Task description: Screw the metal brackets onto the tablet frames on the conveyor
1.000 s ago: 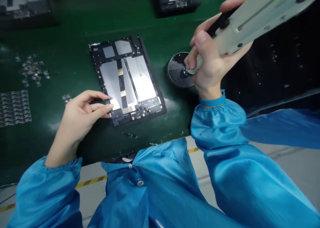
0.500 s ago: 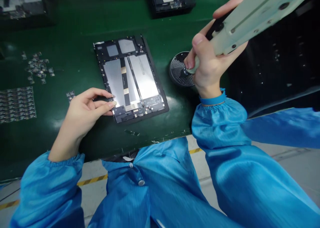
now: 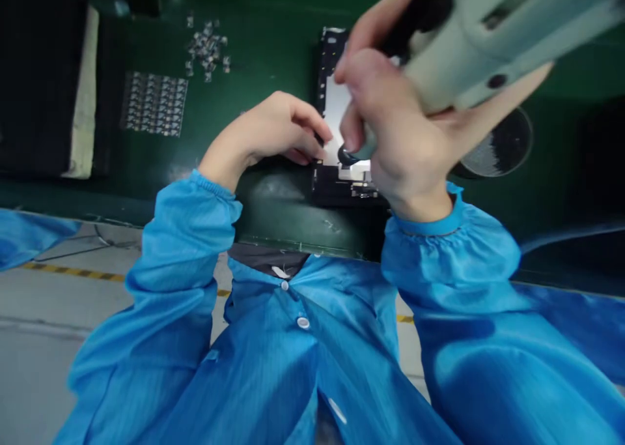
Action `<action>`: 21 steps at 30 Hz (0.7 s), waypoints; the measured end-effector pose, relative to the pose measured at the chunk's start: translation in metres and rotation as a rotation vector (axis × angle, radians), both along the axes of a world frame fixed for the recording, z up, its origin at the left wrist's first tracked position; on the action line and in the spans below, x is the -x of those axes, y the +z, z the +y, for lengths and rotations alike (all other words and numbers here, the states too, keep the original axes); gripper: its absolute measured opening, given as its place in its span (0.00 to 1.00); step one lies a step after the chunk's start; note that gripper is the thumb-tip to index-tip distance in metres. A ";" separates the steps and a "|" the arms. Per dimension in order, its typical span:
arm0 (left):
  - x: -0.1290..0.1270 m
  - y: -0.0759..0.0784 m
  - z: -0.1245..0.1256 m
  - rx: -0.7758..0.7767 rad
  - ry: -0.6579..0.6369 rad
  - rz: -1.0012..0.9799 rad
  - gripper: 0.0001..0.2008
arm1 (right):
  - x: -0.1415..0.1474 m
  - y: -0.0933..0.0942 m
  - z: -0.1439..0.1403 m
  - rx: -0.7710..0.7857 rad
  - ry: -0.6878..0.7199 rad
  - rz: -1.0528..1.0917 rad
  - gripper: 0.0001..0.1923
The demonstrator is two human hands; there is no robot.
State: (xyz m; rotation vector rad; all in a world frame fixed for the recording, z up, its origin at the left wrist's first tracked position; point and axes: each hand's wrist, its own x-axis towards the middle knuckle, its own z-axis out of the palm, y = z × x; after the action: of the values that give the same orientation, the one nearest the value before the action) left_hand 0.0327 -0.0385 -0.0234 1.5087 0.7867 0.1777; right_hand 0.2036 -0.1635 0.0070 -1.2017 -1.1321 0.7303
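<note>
Tablet chassis (image 3: 336, 184): open-backed, lying flat on the green work surface (image 3: 273, 47) at the near edge, straight ahead of the person; largely covered by both hands, with a bright metal panel and a dark lower frame showing.
Tool tip (image 3: 347, 156): dark and rounded, set down on the chassis near its lower left corner; actual contact blurred.
Right hand (image 3: 400, 139): wrapped closed around the pale grey-green power screwdriver (image 3: 488, 34), whose body runs off toward 2 o'clock out of frame.
Left hand (image 3: 273, 132): at 9 o'clock of the tool tip, fingertips (image 3: 319, 139) curled onto the left edge of the chassis; whether a part is pinched there cannot be told.
Screw dish (image 3: 502, 148): round, dark, at 3 o'clock of the chassis, partly behind the right hand.
Component sheet (image 3: 153, 104): grid of small parts at 10 o'clock, well apart from the chassis.
Loose parts (image 3: 208, 47): small scattered heap at 11 o'clock, beyond the sheet.
Sleeves (image 3: 185, 236): blue smock cuffs reaching both wrists.
</note>
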 end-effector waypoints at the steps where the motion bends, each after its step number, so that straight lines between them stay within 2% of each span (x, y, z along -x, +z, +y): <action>1: 0.001 -0.003 0.001 -0.004 -0.012 -0.028 0.10 | 0.015 0.000 0.004 0.014 0.033 -0.004 0.44; 3: 0.001 -0.007 0.000 -0.004 -0.027 -0.068 0.12 | 0.038 -0.002 0.012 0.034 0.082 -0.014 0.45; 6: -0.001 -0.008 -0.001 -0.008 -0.015 -0.062 0.13 | 0.054 -0.004 0.019 0.053 0.128 -0.041 0.44; 9: -0.004 -0.004 -0.002 0.001 0.005 -0.053 0.11 | 0.055 -0.005 0.019 0.067 0.159 -0.072 0.43; 15: -0.009 0.004 -0.005 0.011 0.043 0.037 0.12 | 0.052 -0.009 0.016 0.080 0.190 -0.122 0.42; 21: -0.010 0.001 -0.004 0.004 0.041 0.015 0.11 | 0.049 -0.019 0.011 0.070 0.207 -0.154 0.40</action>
State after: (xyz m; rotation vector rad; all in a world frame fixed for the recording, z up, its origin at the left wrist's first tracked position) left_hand 0.0427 -0.0425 -0.0228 1.4917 0.8301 0.1958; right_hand 0.1541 -0.1523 -0.0116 -1.2279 -1.3831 0.8506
